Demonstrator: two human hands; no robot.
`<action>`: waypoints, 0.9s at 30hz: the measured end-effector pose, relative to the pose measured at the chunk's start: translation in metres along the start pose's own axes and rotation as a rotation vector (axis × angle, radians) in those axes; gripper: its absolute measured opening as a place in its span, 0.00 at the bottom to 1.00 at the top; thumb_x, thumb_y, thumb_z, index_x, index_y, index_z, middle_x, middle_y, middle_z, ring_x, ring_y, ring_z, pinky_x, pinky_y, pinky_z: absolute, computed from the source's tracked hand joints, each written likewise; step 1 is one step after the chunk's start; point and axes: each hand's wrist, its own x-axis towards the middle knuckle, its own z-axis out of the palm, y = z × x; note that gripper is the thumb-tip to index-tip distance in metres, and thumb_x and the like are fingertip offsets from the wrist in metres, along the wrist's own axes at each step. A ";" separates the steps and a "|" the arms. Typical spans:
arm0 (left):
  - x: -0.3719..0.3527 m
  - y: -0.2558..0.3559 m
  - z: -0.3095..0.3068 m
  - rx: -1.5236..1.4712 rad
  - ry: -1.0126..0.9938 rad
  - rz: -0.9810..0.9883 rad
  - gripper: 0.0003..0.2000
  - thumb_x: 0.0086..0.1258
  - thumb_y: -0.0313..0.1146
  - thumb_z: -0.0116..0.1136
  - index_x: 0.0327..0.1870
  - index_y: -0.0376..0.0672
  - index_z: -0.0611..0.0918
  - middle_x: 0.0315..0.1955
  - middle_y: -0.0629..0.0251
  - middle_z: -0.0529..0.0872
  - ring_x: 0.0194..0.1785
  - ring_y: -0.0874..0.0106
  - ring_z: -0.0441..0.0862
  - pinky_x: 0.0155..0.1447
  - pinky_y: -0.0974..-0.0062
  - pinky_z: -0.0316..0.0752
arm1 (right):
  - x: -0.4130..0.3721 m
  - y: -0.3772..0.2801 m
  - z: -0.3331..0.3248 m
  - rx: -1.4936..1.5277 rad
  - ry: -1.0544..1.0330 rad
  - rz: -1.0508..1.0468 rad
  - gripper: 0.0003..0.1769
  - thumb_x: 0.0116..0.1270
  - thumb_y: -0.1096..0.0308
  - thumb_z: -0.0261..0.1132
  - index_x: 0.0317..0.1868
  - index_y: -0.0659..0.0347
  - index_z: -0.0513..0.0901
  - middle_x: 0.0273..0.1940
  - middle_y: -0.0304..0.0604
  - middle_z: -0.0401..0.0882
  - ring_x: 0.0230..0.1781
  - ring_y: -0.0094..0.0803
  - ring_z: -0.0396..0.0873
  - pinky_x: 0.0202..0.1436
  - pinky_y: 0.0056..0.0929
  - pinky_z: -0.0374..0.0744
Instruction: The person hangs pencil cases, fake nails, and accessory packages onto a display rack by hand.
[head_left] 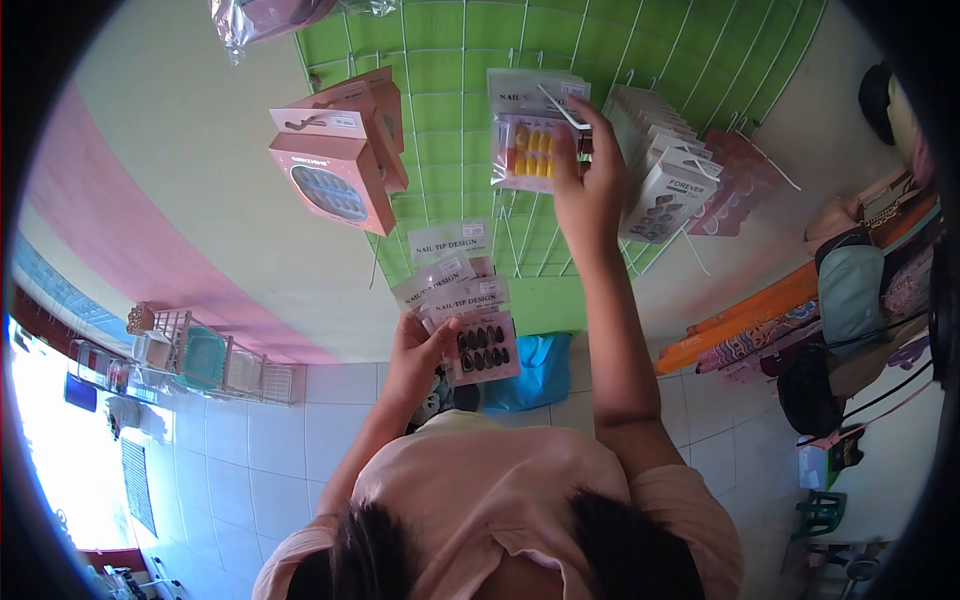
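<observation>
My left hand (416, 352) is closed on several clear packs of false nails (484, 350) fanned out in front of my chest. Dark nails show in the front pack, and the header cards read "Nail Tip Design". My right hand (597, 178) is raised to a hanging pack of yellow false nails (534, 148). Its thumb overlaps the right edge of that pack, and the index finger curves apart from it near the header card. Between thumb and finger, the end of a white display hook (566, 112) sticks out. The remaining right fingers are mostly hidden.
The hooks hang on a white wire grid (463, 120) over a green panel. Pink nail boxes (332, 185) hang at left, white "Forever" boxes (668, 196) at right. Below are a blue bag (535, 375) and tiled floor (250, 440). Bags (850, 285) hang at far right.
</observation>
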 end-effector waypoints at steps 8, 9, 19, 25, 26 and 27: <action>0.003 0.003 0.003 -0.040 0.073 0.074 0.14 0.66 0.32 0.59 0.48 0.42 0.70 0.26 0.72 0.77 0.26 0.83 0.71 0.30 0.83 0.68 | -0.119 -0.034 -0.023 0.058 -0.308 0.208 0.23 0.58 0.65 0.69 0.51 0.64 0.73 0.49 0.49 0.72 0.48 0.36 0.73 0.42 0.29 0.75; 0.003 0.004 0.004 -0.049 0.094 0.086 0.14 0.67 0.33 0.59 0.48 0.42 0.70 0.27 0.72 0.76 0.26 0.84 0.71 0.30 0.83 0.68 | -0.131 -0.039 -0.026 0.169 -0.459 0.450 0.21 0.57 0.65 0.69 0.48 0.65 0.74 0.45 0.48 0.75 0.43 0.31 0.76 0.36 0.26 0.76; -0.001 -0.002 -0.005 -0.220 0.104 -0.079 0.14 0.73 0.37 0.48 0.56 0.45 0.70 0.36 0.72 0.74 0.32 0.83 0.72 0.35 0.82 0.70 | -0.133 -0.007 -0.047 0.419 -0.034 0.394 0.15 0.67 0.73 0.59 0.52 0.68 0.71 0.32 0.38 0.75 0.31 0.15 0.71 0.33 0.15 0.70; -0.001 0.000 0.005 -0.198 0.137 -0.061 0.15 0.72 0.35 0.51 0.56 0.45 0.69 0.34 0.72 0.75 0.30 0.86 0.72 0.32 0.85 0.70 | -0.084 -0.043 -0.062 0.407 0.014 0.096 0.22 0.70 0.72 0.53 0.62 0.69 0.61 0.50 0.49 0.73 0.43 0.23 0.72 0.47 0.19 0.71; -0.002 0.000 0.004 -0.141 0.114 -0.026 0.15 0.71 0.35 0.52 0.56 0.46 0.69 0.34 0.72 0.76 0.29 0.86 0.71 0.31 0.85 0.70 | -0.075 -0.044 -0.062 0.405 0.026 0.059 0.22 0.70 0.72 0.53 0.62 0.69 0.62 0.51 0.49 0.72 0.44 0.23 0.72 0.48 0.19 0.71; -0.002 0.000 0.003 -0.084 0.089 0.011 0.15 0.71 0.34 0.52 0.56 0.46 0.68 0.33 0.72 0.76 0.29 0.87 0.71 0.30 0.86 0.69 | -0.068 -0.046 -0.061 0.403 0.040 0.022 0.21 0.70 0.73 0.53 0.61 0.69 0.63 0.53 0.49 0.72 0.45 0.23 0.72 0.49 0.19 0.71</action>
